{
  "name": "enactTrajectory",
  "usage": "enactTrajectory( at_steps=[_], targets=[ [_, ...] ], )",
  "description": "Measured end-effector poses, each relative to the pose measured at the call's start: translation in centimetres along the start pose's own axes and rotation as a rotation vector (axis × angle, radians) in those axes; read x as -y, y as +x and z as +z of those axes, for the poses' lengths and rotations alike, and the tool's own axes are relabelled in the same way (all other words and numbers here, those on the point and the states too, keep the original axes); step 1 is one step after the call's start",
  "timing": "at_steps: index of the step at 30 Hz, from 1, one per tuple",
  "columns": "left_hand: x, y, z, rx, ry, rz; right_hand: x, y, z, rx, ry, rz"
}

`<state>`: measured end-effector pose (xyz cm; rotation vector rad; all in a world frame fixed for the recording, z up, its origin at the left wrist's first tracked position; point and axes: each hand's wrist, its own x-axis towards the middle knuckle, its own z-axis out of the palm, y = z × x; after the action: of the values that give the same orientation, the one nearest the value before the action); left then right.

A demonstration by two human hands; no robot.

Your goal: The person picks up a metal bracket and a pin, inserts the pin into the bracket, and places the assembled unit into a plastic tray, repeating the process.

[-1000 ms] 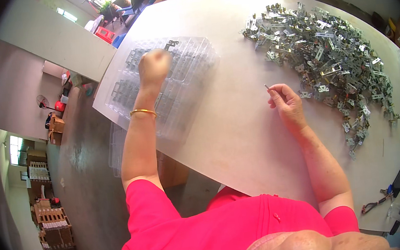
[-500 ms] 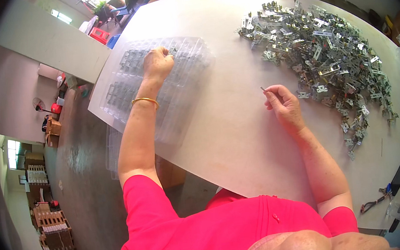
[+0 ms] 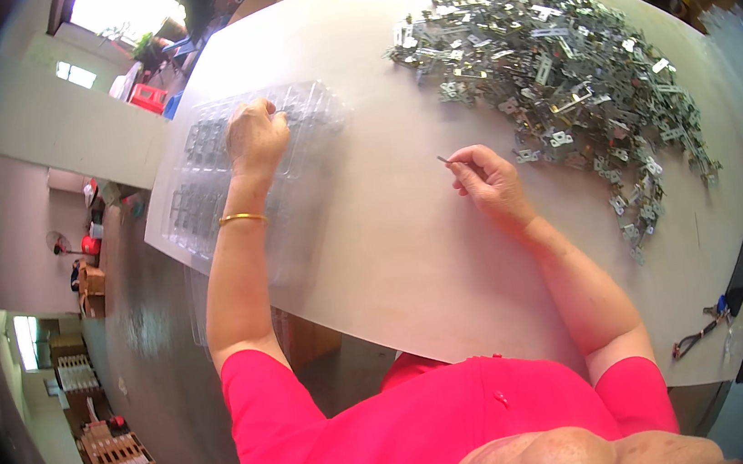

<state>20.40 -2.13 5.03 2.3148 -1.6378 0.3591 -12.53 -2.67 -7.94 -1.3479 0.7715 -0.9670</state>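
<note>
My left hand [image 3: 257, 139], with a gold bangle at the wrist, is over the clear plastic blister tray [image 3: 312, 152] on the left of the table. Its fingers are curled together, and whatever they may hold is hidden. Rows of small grey metal parts [image 3: 194, 206] sit in the tray's pockets. Above the middle of the table, my right hand [image 3: 493, 186] pinches a small thin metal piece [image 3: 442, 159] between thumb and fingertips, its end sticking out to the left. To the right of that hand spreads a big heap of small metal brackets [image 3: 554, 64].
Pliers [image 3: 705, 331] and a flat black object [image 3: 741, 270] lie by the table's right edge. The pale table [image 3: 395, 275] ends close to my body. Beyond its left side are a red plastic stool [image 3: 148, 98] and stacked cartons [image 3: 117, 453] along the floor.
The whole view has shifted, with table and heap sitting further left. My left hand has come slightly nearer over the tray. The right hand keeps its pinch on the metal piece.
</note>
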Motion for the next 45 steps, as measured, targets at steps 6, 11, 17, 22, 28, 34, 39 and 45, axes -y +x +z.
enactTrajectory(
  at_steps=[6, 11, 17, 22, 28, 34, 39, 45],
  targets=[
    [-10.0, -1.1, 1.1, -0.047, -0.284, 0.216, -0.3, -0.2, 0.0, -0.008, -0.076, -0.056],
    [-15.9, -1.1, 3.7, -0.062, -0.488, 0.394, -0.2, -0.2, 0.2, 0.016, -0.169, -0.159],
    [-21.8, 0.1, 4.3, -0.135, -0.494, 0.596, 0.6, -0.4, 0.0, 0.032, -0.235, -0.212],
    [-24.6, 1.2, 5.6, -0.173, -0.363, 0.748, 0.3, -0.4, -0.1, 0.032, -0.228, -0.243],
    [-25.2, 2.9, 7.0, -0.244, -0.364, 0.756, -0.1, -0.2, 0.1, 0.013, -0.246, -0.290],
    [-24.5, 3.6, 5.0, -0.340, -0.540, 0.624, 0.2, -0.3, 0.2, 0.021, -0.262, -0.302],
    [-21.3, 1.5, 2.4, -0.065, -1.217, 0.028, 0.0, -0.2, 0.0, 0.005, 0.016, -0.056],
    [-14.2, -3.8, 5.2, 0.218, -1.739, -0.279, -0.5, 0.8, -0.5, -0.064, 0.384, -0.113]
  ],
)
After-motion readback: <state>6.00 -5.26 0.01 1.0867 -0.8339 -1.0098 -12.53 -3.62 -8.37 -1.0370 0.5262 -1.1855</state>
